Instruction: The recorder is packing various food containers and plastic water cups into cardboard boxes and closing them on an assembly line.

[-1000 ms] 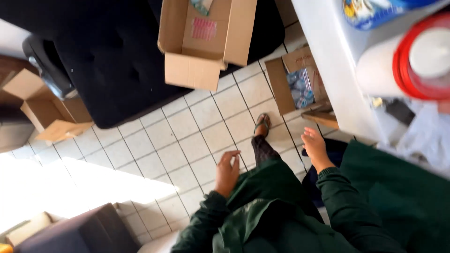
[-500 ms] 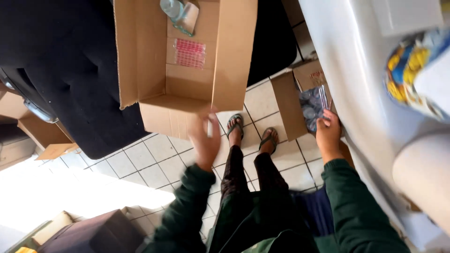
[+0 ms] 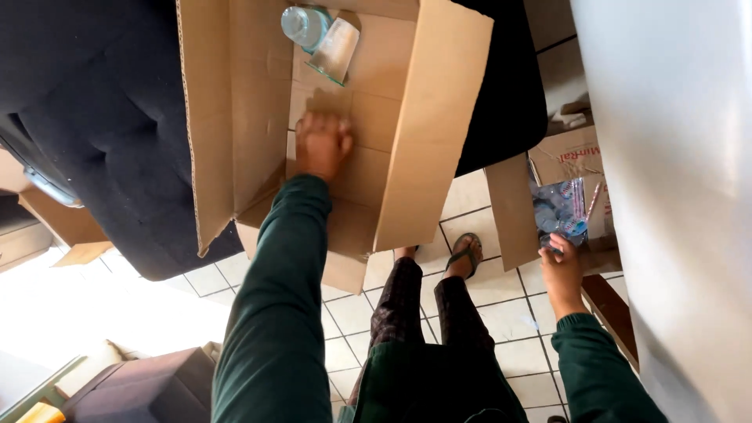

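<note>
My left hand point(image 3: 321, 145) reaches into a large open cardboard box point(image 3: 423, 141) and rests on its floor with the fingers bent; I see nothing in it. Two clear drinking glasses point(image 3: 323, 37) lie on their sides at the far end of that box, just beyond my fingers. My right hand point(image 3: 561, 270) is at a smaller open cardboard box point(image 3: 509, 211) on the floor, its fingertips pinching the near edge of a clear plastic packet point(image 3: 559, 207) with blue and pink contents.
The large box sits on a black cushioned seat point(image 3: 102, 141). My legs and sandalled feet point(image 3: 462, 254) stand on pale floor tiles point(image 3: 501, 313). A white counter side point(image 3: 674, 196) fills the right. More cardboard point(image 3: 66, 223) lies at the left, and a dark case point(image 3: 149, 388) at the bottom left.
My left hand has gone from the box's near edge into the box, down to its floor. My right hand stays at the small box's packet. The view has closed in on the box.
</note>
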